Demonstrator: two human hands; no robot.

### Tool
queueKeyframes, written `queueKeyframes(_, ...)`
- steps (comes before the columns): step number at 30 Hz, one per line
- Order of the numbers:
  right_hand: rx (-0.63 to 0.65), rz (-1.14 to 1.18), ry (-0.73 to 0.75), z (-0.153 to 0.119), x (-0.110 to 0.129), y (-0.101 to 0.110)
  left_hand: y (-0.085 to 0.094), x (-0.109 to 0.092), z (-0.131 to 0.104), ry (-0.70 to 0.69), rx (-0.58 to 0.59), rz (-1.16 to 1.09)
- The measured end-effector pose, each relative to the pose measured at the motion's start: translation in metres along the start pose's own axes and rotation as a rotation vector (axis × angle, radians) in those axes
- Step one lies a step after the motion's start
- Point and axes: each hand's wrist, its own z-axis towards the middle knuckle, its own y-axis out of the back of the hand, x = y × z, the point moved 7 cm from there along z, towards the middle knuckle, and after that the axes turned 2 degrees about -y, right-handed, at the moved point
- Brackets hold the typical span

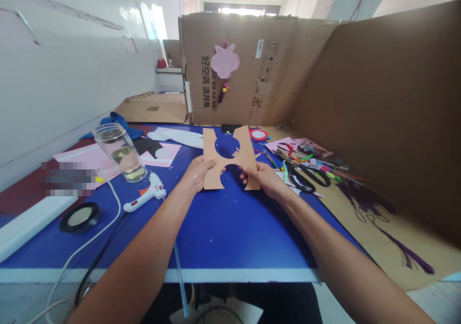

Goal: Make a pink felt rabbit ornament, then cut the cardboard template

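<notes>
Both hands hold up a tan sheet of card [232,161] with round pieces cut out of it, one near the top and one along the bottom edge. My left hand [199,172] grips its left side, thumb on the front face. On the right side, my right hand [257,176] pinches the card near its lower corner. Blue tabletop shows through the cut-outs. To the left of my left hand lies a white hot glue gun [147,193] with a stick in its back end. Black-handled scissors [304,177] rest right of my right hand.
A glass jar of liquid [120,153] stands at left, near a black tape roll [79,217]. Pink paper [173,154] lies behind. Cardboard walls [277,74] close off the back and right; a pink flower-shaped ornament [225,61] hangs there. Purple tassels [406,249] lie at right.
</notes>
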Motion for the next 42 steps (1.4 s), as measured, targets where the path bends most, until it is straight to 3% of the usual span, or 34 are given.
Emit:
queueKeyframes(31,-0.072,-0.029,-0.013,0.0008,0.0027,0.004,-0.0003,-0.0062,-0.0043,-0.066,-0.035,-0.005)
queueKeyframes(36,-0.118,0.026,-0.005,0.0012,0.0042,0.0059,-0.0086,-0.0017,-0.0083,0.009,0.049,0.022)
queueKeyframes(42,-0.122,0.031,-0.023,-0.0009,0.0043,0.0028,-0.0078,-0.0013,-0.0077,0.018,0.04,0.021)
